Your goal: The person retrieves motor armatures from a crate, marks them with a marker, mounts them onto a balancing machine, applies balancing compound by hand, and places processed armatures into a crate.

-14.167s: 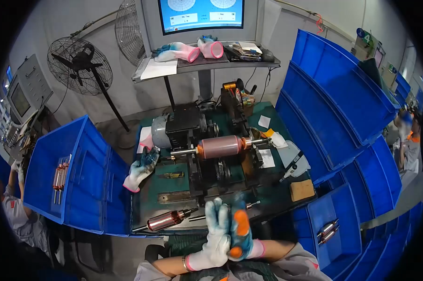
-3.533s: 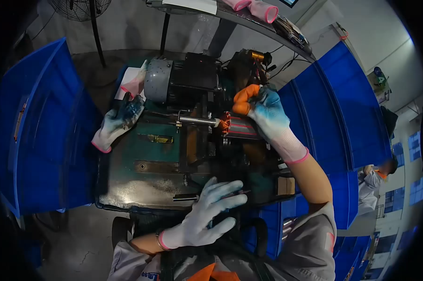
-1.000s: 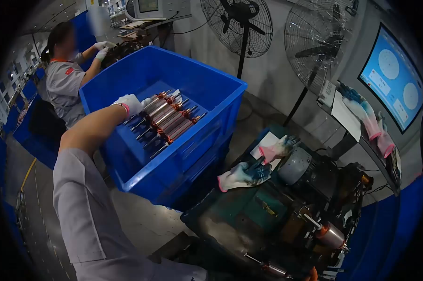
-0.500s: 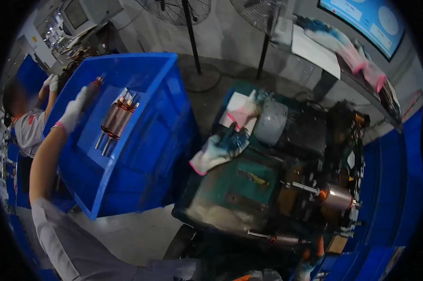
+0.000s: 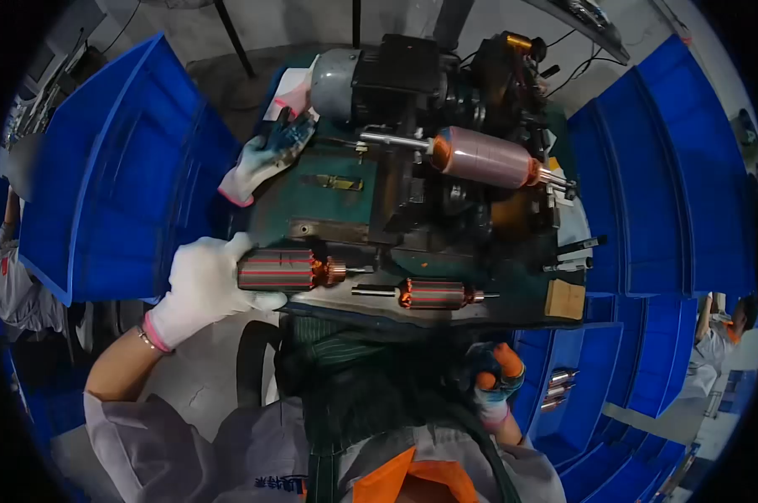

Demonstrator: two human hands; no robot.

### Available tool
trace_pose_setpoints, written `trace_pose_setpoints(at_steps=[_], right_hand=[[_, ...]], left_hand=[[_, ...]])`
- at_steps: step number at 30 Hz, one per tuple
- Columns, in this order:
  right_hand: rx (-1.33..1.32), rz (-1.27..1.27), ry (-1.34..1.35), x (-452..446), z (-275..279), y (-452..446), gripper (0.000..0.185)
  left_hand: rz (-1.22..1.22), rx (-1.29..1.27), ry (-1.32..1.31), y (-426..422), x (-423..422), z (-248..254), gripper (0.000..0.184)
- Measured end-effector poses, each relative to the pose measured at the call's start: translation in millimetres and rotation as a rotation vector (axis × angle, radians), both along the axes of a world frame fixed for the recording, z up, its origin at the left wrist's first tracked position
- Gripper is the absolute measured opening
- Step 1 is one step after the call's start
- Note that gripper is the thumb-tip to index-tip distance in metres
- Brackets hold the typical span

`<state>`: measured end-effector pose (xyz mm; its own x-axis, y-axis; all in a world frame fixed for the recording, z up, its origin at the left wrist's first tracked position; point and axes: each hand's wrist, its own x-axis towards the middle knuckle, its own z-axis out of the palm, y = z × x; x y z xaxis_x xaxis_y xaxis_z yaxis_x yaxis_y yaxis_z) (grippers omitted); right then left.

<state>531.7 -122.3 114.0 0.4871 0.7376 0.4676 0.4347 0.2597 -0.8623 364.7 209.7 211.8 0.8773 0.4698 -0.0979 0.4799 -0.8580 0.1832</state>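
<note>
My left hand [image 5: 207, 281], in a white glove, grips a motor rotor [image 5: 280, 269] with copper windings over the front left of the green machine table [image 5: 337, 220]. A second rotor [image 5: 436, 293] lies on the table's front edge, to the right of the held one. A larger rotor [image 5: 486, 157] with a pinkish core rests across the machine's supports. My right hand [image 5: 496, 377], in a blue-stained glove with orange fingertips, is low near my body at the right, its fingers curled; I cannot make out anything in it.
Blue bins stand at the left [image 5: 102, 184] and right [image 5: 664, 168]. A lower right bin [image 5: 593, 369] holds several rotors. A loose glove [image 5: 266, 159] lies beside the grey motor [image 5: 335, 84]. A wooden block [image 5: 565, 299] sits at the front right. Co-workers are at both far sides.
My left hand has come from the left bin to the table's front with a rotor in it. The view has swung right, and more of my right hand shows.
</note>
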Motion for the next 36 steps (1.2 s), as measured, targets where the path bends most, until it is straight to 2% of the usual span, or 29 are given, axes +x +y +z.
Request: trace_pose_setpoints(at_steps=[2, 3, 6, 8, 9, 11, 13, 14, 15, 16, 17, 18, 19, 20, 21, 22, 23, 24, 25, 26, 27, 28, 29, 30, 31, 32, 34, 35, 36], right_hand=[[-0.022, -0.174, -0.104, -5, 15, -11, 0.046], [-0.102, -0.313, 0.108, -14, 26, -10, 0.031], [0.171, -0.327, 0.560, -20, 6, -12, 0.050], [0.158, -0.157, 0.309, -11, -2, -3, 0.077], [0.195, -0.163, 0.286, -7, -2, 6, 0.077], [0.458, 0.016, 0.602, -6, 4, 26, 0.077], [0.716, 0.226, 0.747, 1, 11, 40, 0.086], [0.496, 0.069, 0.429, -1, 20, 42, 0.090], [0.270, -0.087, 0.114, -4, 24, 46, 0.095], [0.483, 0.145, 0.411, -9, 16, 54, 0.094], [0.694, 0.373, 0.712, -14, 8, 63, 0.095], [0.459, 0.368, 0.584, -17, 11, 63, 0.092], [0.236, 0.373, 0.419, -19, 15, 62, 0.090], [0.127, 0.474, 0.462, -27, 4, 62, 0.089], [0.011, 0.567, 0.497, -34, -6, 62, 0.089], [-0.038, 0.645, 0.504, -39, -16, 64, 0.092], [-0.090, 0.722, 0.509, -44, -26, 66, 0.096], [0.261, 0.440, 1.024, -43, -3, 78, 0.092], [0.345, 0.261, 0.837, -34, 20, 83, 0.078], [0.393, 0.033, 0.637, -24, 42, 87, 0.065], [0.410, -0.211, 0.465, -15, 64, 91, 0.053], [0.144, -0.238, 0.067, 6, 77, 78, 0.040], [-0.062, -0.237, -0.173, 12, 94, 76, 0.022], [-0.066, -0.236, -0.176, 15, 94, 71, 0.022], [-0.067, -0.237, -0.314, 18, 90, 68, 0.023], [-0.064, -0.236, -0.450, 21, 85, 68, 0.023], [-0.089, -0.328, -0.361, 10, 67, 69, 0.026], [0.013, -0.320, -0.293, 9, 73, 70, 0.029], [0.022, -0.259, 0.101, 3, 74, 70, 0.036]], left_hand=[[-0.036, 0.008, -0.112, 6, -4, -40, 0.057], [-0.016, 0.034, -0.138, 9, -7, -58, 0.058], [0.069, -0.067, -0.137, 13, -16, -89, 0.060], [0.076, -0.080, -0.127, 14, -21, -112, 0.064], [0.105, -0.102, -0.059, 16, -22, -119, 0.066], [0.151, -0.138, -0.119, 8, -20, -116, 0.068], [0.106, -0.036, -0.053, 9, -22, -120, 0.078], [0.089, -0.122, -0.172, 3, -23, -110, 0.089], [0.054, -0.014, -0.244, -6, -21, -93, 0.090], [0.016, 0.094, -0.316, -14, -16, -80, 0.090], [-0.129, 0.247, -0.469, -21, -11, -83, 0.083], [-0.257, 0.167, -0.555, -34, -3, -78, 0.070], [-0.480, -0.027, -0.731, -55, 17, -65, 0.061], [-0.528, -0.111, -0.888, -81, 29, -76, 0.057], [-0.559, -0.277, -0.940, -109, 45, -51, 0.055], [-0.597, -0.645, -0.991, -128, 52, -75, 0.047], [-0.476, -0.988, -1.281, -152, 68, -69, 0.041], [-0.495, -1.082, -1.305, -154, 79, -66, 0.039], [-0.511, -1.181, -1.327, -156, 88, -63, 0.039], [-0.335, -1.359, -1.484, -163, 95, -58, 0.037], [-0.132, -1.672, -1.286, -162, 84, -44, 0.038], [-0.074, -1.836, -0.980, -152, 73, -41, 0.043], [-0.014, -1.967, -0.659, -145, 63, -43, 0.049], [-0.039, -1.971, -0.539, -145, 60, -48, 0.056], [-0.034, -1.973, -0.538, -140, 63, -53, 0.056], [-0.197, -2.044, -0.525, -132, 70, -56, 0.056], [-0.339, -1.331, -0.691, -139, 74, -41, 0.049], [-0.321, -0.979, -0.746, -143, 78, -29, 0.046], [-0.381, -0.753, -0.649, -136, 73, -35, 0.043]])
